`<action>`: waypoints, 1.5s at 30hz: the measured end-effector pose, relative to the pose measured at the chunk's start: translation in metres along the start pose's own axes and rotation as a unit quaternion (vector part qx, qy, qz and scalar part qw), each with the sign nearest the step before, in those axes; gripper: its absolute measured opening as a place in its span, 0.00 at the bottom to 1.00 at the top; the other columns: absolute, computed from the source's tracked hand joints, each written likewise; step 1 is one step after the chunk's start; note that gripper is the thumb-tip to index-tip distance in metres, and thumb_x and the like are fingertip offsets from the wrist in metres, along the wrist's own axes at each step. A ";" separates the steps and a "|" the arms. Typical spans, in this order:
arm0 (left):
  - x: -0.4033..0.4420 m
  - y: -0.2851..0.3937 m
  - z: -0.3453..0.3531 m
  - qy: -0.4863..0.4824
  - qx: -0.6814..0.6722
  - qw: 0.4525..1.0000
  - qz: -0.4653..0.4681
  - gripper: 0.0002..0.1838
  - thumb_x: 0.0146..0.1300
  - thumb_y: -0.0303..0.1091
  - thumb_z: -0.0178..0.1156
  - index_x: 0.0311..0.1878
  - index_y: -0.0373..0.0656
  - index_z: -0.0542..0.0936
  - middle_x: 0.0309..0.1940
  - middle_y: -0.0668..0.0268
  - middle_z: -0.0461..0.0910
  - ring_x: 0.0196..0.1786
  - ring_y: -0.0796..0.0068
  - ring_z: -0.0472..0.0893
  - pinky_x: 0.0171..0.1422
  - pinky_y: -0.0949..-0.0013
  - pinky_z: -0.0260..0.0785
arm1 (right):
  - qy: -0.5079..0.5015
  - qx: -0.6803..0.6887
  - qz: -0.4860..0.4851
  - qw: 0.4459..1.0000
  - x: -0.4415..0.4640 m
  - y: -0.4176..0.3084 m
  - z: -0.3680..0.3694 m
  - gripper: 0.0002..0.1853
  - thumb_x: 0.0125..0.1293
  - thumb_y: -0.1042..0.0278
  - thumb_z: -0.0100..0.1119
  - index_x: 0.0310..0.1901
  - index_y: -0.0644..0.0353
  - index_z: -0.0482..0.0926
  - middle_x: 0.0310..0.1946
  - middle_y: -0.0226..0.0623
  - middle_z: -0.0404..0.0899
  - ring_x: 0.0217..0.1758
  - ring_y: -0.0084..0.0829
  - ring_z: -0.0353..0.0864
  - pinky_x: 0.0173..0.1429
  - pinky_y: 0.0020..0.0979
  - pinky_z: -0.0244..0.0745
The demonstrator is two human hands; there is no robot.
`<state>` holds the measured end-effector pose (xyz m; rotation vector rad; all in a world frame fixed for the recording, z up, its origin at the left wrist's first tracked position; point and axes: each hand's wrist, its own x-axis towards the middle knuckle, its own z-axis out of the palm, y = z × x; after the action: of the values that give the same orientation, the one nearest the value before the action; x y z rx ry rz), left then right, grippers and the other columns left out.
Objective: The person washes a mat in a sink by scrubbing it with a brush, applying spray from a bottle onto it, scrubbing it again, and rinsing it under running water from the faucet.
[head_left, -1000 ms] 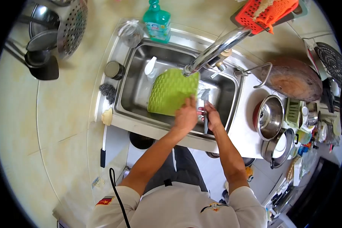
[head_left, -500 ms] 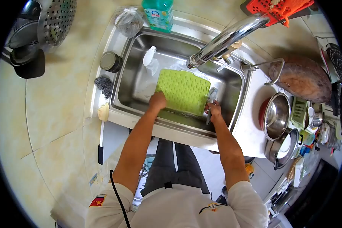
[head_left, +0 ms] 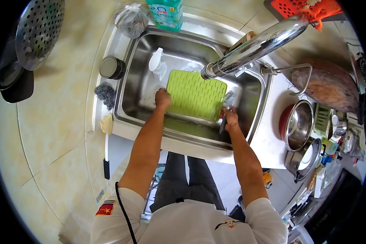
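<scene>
A lime-green slotted mat [head_left: 196, 93] is held in the steel sink [head_left: 128, 95], tilted above its floor. My left hand [head_left: 162, 99] is closed on its left edge. At the lower right corner my right hand [head_left: 230, 117] is closed around a grey-handled tool [head_left: 223, 124] with a pale head; its fingers also touch the mat's edge. What kind of tool it is I cannot make out. A white spray nozzle [head_left: 155, 59] lies in the sink beyond my left hand. The chrome faucet [head_left: 248, 49] reaches over the mat's upper right corner.
Along the sink's left rim are a lidded jar [head_left: 112, 67], a steel-wool scourer [head_left: 105, 96] and a knotted plastic bag [head_left: 131, 20]. A green detergent bottle [head_left: 166, 14] stands behind. Metal bowls [head_left: 299, 125] and a round wooden board [head_left: 325, 86] are at the right.
My left hand has slid a little up and left along the mat's edge. The mat looks slightly lower and flatter. The whole view has shifted a little.
</scene>
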<state>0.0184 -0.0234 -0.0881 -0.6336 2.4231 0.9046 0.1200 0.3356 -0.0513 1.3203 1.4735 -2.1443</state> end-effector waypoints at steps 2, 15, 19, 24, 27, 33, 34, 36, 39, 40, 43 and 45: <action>-0.006 -0.001 -0.016 0.020 -0.117 0.993 -0.012 0.36 0.52 0.44 0.71 0.61 0.36 0.72 0.52 0.50 0.81 0.54 0.54 0.82 0.60 0.59 0.73 | 0.001 0.022 0.011 1.000 -0.016 -0.008 -0.001 0.37 0.67 0.76 0.61 0.73 0.59 0.53 0.46 0.43 0.80 0.45 0.36 0.81 0.46 0.38 0.81; 0.002 0.102 -0.164 -0.020 -0.254 0.887 0.386 0.47 0.49 0.33 0.77 0.74 0.46 0.66 0.66 0.60 0.72 0.66 0.66 0.73 0.71 0.66 0.63 | -0.013 0.039 0.036 0.998 -0.025 -0.022 0.008 0.37 0.67 0.80 0.57 0.74 0.62 0.51 0.43 0.45 0.78 0.38 0.33 0.80 0.40 0.35 0.79; -0.004 0.117 -0.164 -0.025 -0.153 0.881 0.447 0.43 0.48 0.35 0.77 0.70 0.48 0.70 0.57 0.61 0.75 0.60 0.62 0.75 0.67 0.65 0.66 | 0.007 0.003 0.038 0.999 -0.032 -0.029 -0.002 0.37 0.67 0.79 0.57 0.74 0.61 0.51 0.47 0.46 0.80 0.44 0.38 0.85 0.47 0.36 0.83; -0.006 0.114 -0.152 -0.027 -0.067 0.876 0.476 0.33 0.51 0.32 0.73 0.63 0.45 0.74 0.57 0.60 0.75 0.60 0.58 0.75 0.67 0.62 0.67 | 0.006 -0.015 0.026 1.000 -0.043 -0.040 -0.008 0.38 0.67 0.77 0.59 0.75 0.62 0.51 0.48 0.46 0.80 0.42 0.38 0.85 0.44 0.33 0.83; -0.036 0.116 -0.153 -0.052 -0.027 0.852 0.521 0.34 0.51 0.31 0.72 0.64 0.44 0.73 0.60 0.57 0.74 0.64 0.54 0.73 0.69 0.59 0.66 | 0.006 -0.034 0.013 0.999 -0.051 -0.046 -0.011 0.39 0.67 0.76 0.61 0.75 0.62 0.50 0.49 0.46 0.80 0.42 0.38 0.85 0.42 0.32 0.82; -0.088 0.114 -0.123 -0.190 0.178 0.778 0.571 0.34 0.51 0.27 0.67 0.65 0.44 0.72 0.52 0.54 0.79 0.58 0.50 0.77 0.67 0.53 0.65 | -0.004 -0.067 -0.013 0.998 -0.053 -0.046 -0.013 0.37 0.67 0.73 0.61 0.74 0.62 0.56 0.52 0.44 0.78 0.40 0.36 0.85 0.37 0.32 0.79; -0.087 0.111 -0.117 -0.202 0.196 0.791 0.543 0.31 0.51 0.27 0.67 0.62 0.44 0.73 0.50 0.54 0.80 0.56 0.50 0.78 0.64 0.53 0.67 | -0.007 -0.090 -0.021 0.996 -0.053 -0.047 -0.012 0.36 0.67 0.72 0.62 0.74 0.62 0.56 0.52 0.44 0.78 0.40 0.35 0.85 0.37 0.31 0.79; -0.085 0.104 -0.104 -0.225 0.231 0.814 0.483 0.26 0.51 0.26 0.67 0.56 0.43 0.76 0.46 0.53 0.81 0.53 0.49 0.79 0.59 0.52 0.71 | -0.013 -0.138 -0.037 0.990 -0.056 -0.048 -0.010 0.36 0.67 0.70 0.62 0.74 0.63 0.58 0.54 0.43 0.77 0.40 0.34 0.85 0.36 0.31 0.79; -0.088 0.097 -0.089 -0.220 0.242 0.837 0.439 0.20 0.51 0.26 0.68 0.49 0.42 0.78 0.41 0.51 0.81 0.49 0.47 0.80 0.53 0.52 0.74 | -0.015 -0.218 -0.059 0.974 -0.062 -0.053 -0.004 0.35 0.67 0.67 0.63 0.73 0.63 0.60 0.54 0.42 0.79 0.39 0.31 0.85 0.35 0.29 0.79; -0.089 0.096 -0.086 -0.226 0.256 0.840 0.421 0.20 0.51 0.26 0.68 0.49 0.43 0.78 0.42 0.51 0.81 0.49 0.47 0.80 0.53 0.52 0.74 | -0.018 -0.228 -0.062 0.971 -0.066 -0.055 -0.002 0.35 0.67 0.67 0.63 0.73 0.63 0.61 0.53 0.42 0.79 0.40 0.30 0.85 0.35 0.29 0.79; -0.089 0.093 -0.084 -0.248 0.252 0.841 0.409 0.17 0.52 0.26 0.67 0.47 0.42 0.78 0.38 0.50 0.81 0.47 0.45 0.82 0.53 0.51 0.75 | -0.023 -0.252 -0.074 0.965 -0.073 -0.060 0.003 0.34 0.67 0.67 0.62 0.73 0.62 0.62 0.50 0.42 0.81 0.40 0.29 0.86 0.35 0.28 0.79; -0.090 0.090 -0.084 -0.265 0.250 0.831 0.422 0.16 0.53 0.26 0.67 0.47 0.42 0.78 0.37 0.49 0.82 0.46 0.45 0.82 0.52 0.51 0.75 | -0.020 -0.258 -0.083 0.962 -0.078 -0.063 0.006 0.34 0.68 0.67 0.62 0.73 0.62 0.62 0.48 0.43 0.82 0.40 0.29 0.86 0.35 0.28 0.79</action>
<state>0.0149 0.0018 0.0622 0.8478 2.2053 0.5558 0.1224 0.3374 0.0491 0.9862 2.0025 -1.6789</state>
